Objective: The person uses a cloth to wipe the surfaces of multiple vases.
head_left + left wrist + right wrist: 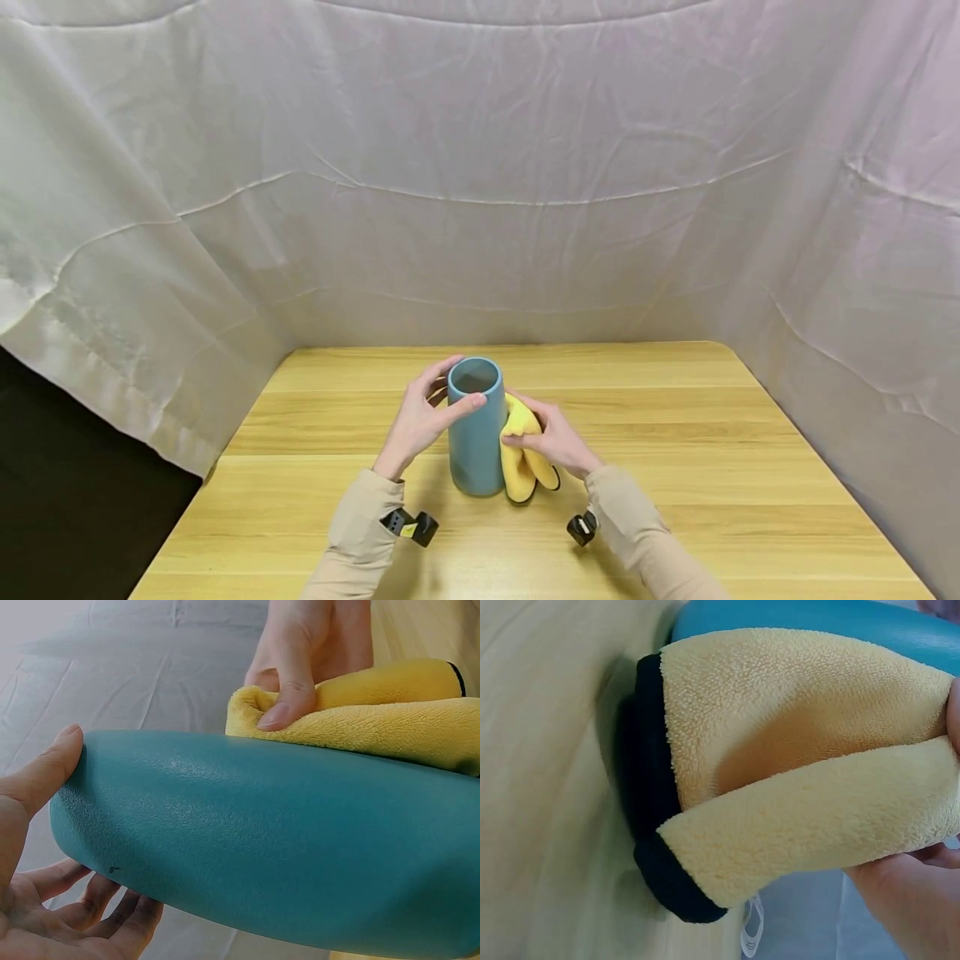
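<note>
A tall blue-green vase (477,454) with a round open mouth stands upright on the table. My left hand (422,417) grips it near the rim, thumb on the near side and fingers round the far left side. A small dark mark shows on the vase (262,825) in the left wrist view. My right hand (553,437) pinches a yellow plush cloth (519,467) with dark edging and holds it against the vase's right side. In the right wrist view the folded cloth (802,817) hangs down, its dark edge close to the tabletop.
The wooden table (712,467) extends on both sides of the vase. Pale fabric curtains (525,250) surround it at the back and sides. A dark area (67,500) lies beyond the table's left edge. Each sleeve carries a black wrist device (411,527).
</note>
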Action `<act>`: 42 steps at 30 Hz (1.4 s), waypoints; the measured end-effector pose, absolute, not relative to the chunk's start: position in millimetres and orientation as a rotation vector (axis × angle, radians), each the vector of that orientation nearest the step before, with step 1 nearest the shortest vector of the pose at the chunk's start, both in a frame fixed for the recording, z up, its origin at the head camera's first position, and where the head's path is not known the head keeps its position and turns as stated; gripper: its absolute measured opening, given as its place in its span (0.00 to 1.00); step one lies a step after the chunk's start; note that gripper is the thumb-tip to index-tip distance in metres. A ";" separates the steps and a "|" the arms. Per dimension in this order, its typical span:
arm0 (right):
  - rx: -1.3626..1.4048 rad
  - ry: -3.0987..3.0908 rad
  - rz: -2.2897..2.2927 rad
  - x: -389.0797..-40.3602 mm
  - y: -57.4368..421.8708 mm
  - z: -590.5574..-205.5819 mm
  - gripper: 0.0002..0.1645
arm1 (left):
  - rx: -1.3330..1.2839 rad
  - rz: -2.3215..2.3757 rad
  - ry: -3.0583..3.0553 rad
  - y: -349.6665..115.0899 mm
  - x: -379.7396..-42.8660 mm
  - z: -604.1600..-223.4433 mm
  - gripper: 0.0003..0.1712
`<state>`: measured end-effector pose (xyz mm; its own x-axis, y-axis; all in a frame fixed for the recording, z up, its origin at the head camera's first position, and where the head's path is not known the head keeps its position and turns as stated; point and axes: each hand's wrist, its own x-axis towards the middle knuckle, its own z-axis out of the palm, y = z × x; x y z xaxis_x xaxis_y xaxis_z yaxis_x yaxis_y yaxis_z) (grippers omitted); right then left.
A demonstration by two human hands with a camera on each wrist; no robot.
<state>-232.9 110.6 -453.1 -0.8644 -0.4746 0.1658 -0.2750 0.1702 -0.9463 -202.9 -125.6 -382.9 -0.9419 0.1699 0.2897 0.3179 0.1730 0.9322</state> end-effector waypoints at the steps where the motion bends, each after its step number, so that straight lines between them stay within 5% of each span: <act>1: -0.734 2.264 -1.778 -232.9 110.9 -454.1 0.45 | -0.484 -1.889 -2.310 -125.6 -202.9 -383.1 0.37; 15: -0.727 2.256 -1.783 -231.6 110.0 -451.3 0.44 | -0.488 -1.884 -2.304 -125.5 -203.2 -383.7 0.36; 31: -0.840 2.301 -1.837 -233.3 98.1 -394.3 0.42 | -0.496 -1.870 -2.313 -125.6 -202.9 -385.0 0.37; 42: -0.849 2.291 -1.832 -234.3 101.2 -399.6 0.43 | -0.490 -1.862 -2.316 -125.3 -203.9 -384.6 0.37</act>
